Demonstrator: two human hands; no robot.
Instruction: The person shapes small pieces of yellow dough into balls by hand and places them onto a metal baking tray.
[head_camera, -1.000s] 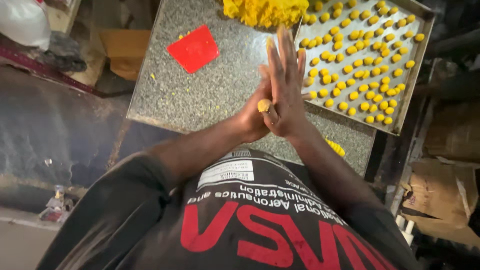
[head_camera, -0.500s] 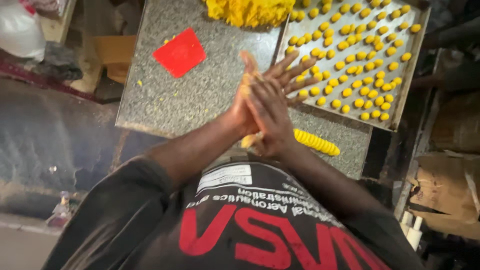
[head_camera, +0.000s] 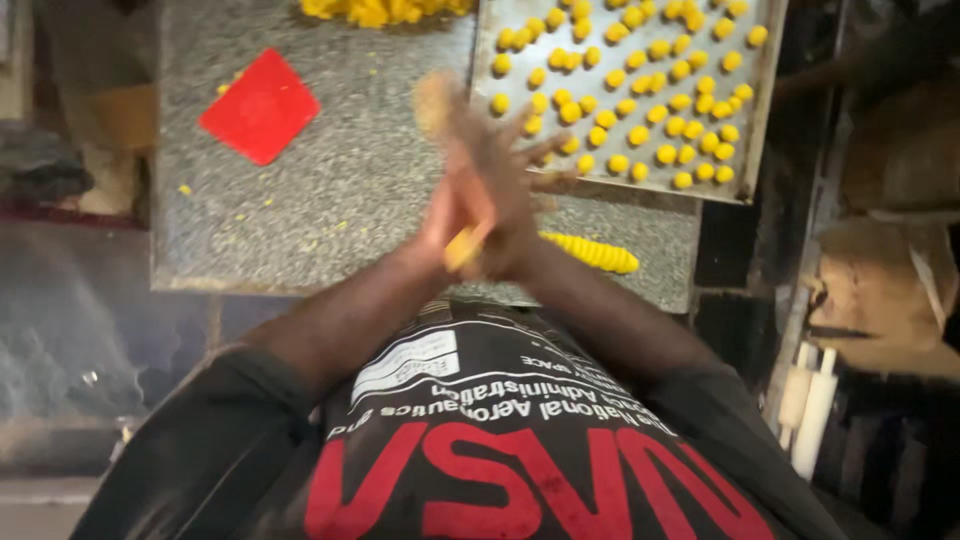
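Note:
My left hand (head_camera: 445, 185) and my right hand (head_camera: 515, 195) are pressed palm to palm above the grey speckled stone counter (head_camera: 330, 210), blurred by motion. Between the palms sits a piece of yellow dough (head_camera: 462, 246), its lower end showing at the heels of the hands. A ridged roll of yellow dough (head_camera: 590, 252) lies on the counter just right of my hands. Behind them a metal tray (head_camera: 760, 120) holds several rows of small yellow dough balls (head_camera: 640, 105).
A red square scraper (head_camera: 260, 105) lies on the counter's left part. A heap of yellow dough (head_camera: 380, 10) sits at the far edge. Cardboard and clutter (head_camera: 890, 290) stand at the right, with two white rods (head_camera: 812, 400) below. Dark floor lies to the left.
My hands keep rubbing against each other with the dough between them, fingers sliding back and forth. The view has shifted slightly, and the ridged roll now shows fully.

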